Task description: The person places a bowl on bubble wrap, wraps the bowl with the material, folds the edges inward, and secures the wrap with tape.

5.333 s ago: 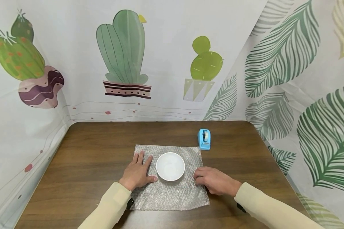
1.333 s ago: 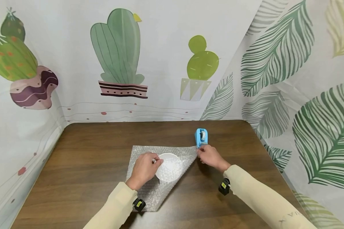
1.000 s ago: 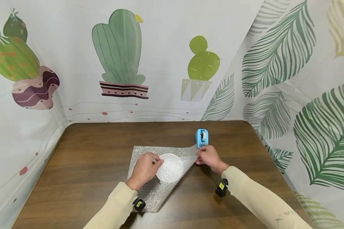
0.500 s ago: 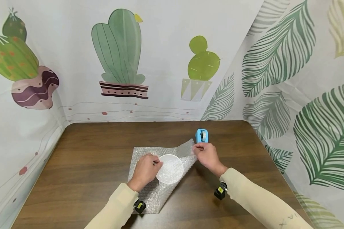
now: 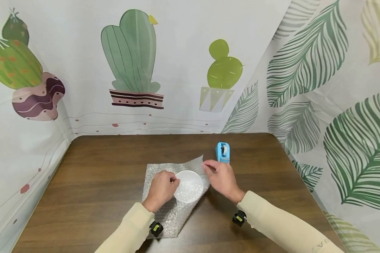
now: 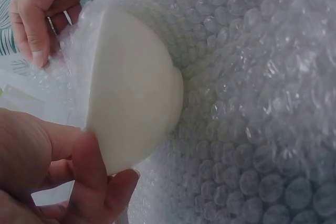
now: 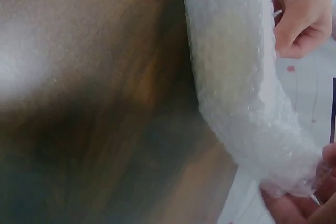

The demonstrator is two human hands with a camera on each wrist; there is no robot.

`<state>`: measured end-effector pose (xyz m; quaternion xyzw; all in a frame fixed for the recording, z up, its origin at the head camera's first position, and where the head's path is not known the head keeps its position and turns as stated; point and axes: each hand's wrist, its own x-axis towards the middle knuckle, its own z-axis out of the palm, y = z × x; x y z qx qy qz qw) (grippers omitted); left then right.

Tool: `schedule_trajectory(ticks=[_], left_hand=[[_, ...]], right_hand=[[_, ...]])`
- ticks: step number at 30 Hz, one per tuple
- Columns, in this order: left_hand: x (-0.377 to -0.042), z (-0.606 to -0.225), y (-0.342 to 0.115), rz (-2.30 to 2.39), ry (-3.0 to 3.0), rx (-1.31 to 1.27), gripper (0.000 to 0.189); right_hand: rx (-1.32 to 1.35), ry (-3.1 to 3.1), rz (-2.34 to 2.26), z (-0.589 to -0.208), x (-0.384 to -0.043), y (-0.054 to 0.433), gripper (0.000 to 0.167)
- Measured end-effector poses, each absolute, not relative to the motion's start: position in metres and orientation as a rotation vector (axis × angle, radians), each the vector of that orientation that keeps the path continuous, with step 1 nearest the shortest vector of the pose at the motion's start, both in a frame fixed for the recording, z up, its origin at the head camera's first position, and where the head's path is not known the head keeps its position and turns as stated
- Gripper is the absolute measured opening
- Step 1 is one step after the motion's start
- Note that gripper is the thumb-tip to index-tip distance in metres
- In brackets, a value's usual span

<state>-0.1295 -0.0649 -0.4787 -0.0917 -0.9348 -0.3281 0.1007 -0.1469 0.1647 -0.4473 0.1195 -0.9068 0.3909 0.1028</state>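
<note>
A white bowl (image 5: 190,175) rests on a sheet of bubble wrap (image 5: 171,225) on the wooden table. My left hand (image 5: 161,189) pinches the bowl's left rim; the left wrist view shows thumb and fingertips on the edge of the tilted-looking bowl (image 6: 131,93). The sheet's right part is drawn up around the bowl's right side and across the near part of its opening. My right hand (image 5: 222,177) pinches the raised far-right corner between thumb and fingers. In the right wrist view the bubble wrap (image 7: 231,66) covers the bowl's outer side.
A blue tape dispenser (image 5: 223,151) stands just beyond my right hand, toward the back right of the table (image 5: 107,151). Behind the table hangs a white cloth (image 5: 183,70) printed with cacti and leaves.
The sheet lay flat under the bowl at first; its right side is now lifted and folded over. Lately my right hand has moved left with the corner. My left hand moved from sheet to rim.
</note>
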Motion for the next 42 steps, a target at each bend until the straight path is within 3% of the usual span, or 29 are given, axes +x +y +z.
schedule_trajectory(ticks=[16, 28, 37, 42], left_hand=[[-0.129, -0.48, -0.061, -0.952, -2.744, -0.303, 0.033], [-0.131, -0.478, -0.057, -0.971, -2.791, -0.254, 0.035], [-0.132, -0.479, -0.059, -1.074, -2.813, -0.254, 0.024], [-0.136, -0.481, -0.061, -1.215, -2.817, -0.265, 0.027]], right_hand=[[0.519, -2.605, 1.139, -0.457, -0.148, 0.172, 0.012], [1.223, -2.445, 0.738, -0.473, -0.132, 0.167, 0.021], [1.454, -2.492, 0.509, -0.478, -0.136, 0.173, 0.014], [1.511, -2.548, 0.461, -0.477, -0.137, 0.173, 0.01]])
